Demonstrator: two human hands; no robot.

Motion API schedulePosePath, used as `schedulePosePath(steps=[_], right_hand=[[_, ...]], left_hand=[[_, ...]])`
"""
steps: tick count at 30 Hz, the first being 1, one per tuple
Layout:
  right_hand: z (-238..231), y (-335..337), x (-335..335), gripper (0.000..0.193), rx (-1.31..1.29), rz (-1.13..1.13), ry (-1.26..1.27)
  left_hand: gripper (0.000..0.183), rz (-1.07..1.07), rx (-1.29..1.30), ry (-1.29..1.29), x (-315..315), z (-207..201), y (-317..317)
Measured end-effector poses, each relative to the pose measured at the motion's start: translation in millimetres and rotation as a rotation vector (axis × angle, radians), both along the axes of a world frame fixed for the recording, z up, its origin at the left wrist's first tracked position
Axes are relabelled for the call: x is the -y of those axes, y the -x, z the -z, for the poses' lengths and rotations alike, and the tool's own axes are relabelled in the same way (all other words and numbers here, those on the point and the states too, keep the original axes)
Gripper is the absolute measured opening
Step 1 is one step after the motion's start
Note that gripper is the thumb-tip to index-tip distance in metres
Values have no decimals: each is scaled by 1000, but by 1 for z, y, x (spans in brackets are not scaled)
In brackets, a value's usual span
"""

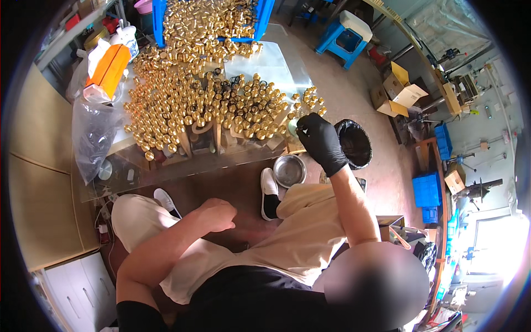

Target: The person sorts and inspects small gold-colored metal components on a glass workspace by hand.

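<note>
Many small brass-coloured cylindrical parts [171, 105] cover the glass-topped table [160, 169], some with dark rings among them. At the table's right front corner is my right hand [321, 141] in a black glove. Its fingers are bent and pressed together beside a small pale green round thing [293, 127]; whatever they pinch is hidden. A small group of brass parts [312, 99] stands just beyond that hand. My bare left hand [217, 214] is closed in a loose fist above the gap between my knees, apart from the table. Its inside does not show.
A blue crate [265, 16] spills brass parts at the back. An orange tissue box [109, 69] and plastic bag [94, 133] lie left. Below the table's edge sits a metal bowl [289, 170]; a black-lined bin [355, 145] and blue stool [343, 41] stand right.
</note>
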State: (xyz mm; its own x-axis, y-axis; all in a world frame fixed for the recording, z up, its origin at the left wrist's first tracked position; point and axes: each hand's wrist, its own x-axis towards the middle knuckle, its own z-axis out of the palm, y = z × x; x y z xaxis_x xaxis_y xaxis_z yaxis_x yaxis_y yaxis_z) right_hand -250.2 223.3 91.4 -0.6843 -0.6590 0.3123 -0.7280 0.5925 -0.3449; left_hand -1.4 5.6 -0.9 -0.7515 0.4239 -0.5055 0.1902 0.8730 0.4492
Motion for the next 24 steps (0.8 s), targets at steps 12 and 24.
schedulePosePath(steps=[12, 24], right_hand=[[-8, 10, 6, 27, 73, 62, 128], [10, 93, -64, 26, -43, 478, 564]], left_hand=[[35, 30, -6, -15, 2, -3, 0], [35, 71, 5, 7, 2, -8, 2]])
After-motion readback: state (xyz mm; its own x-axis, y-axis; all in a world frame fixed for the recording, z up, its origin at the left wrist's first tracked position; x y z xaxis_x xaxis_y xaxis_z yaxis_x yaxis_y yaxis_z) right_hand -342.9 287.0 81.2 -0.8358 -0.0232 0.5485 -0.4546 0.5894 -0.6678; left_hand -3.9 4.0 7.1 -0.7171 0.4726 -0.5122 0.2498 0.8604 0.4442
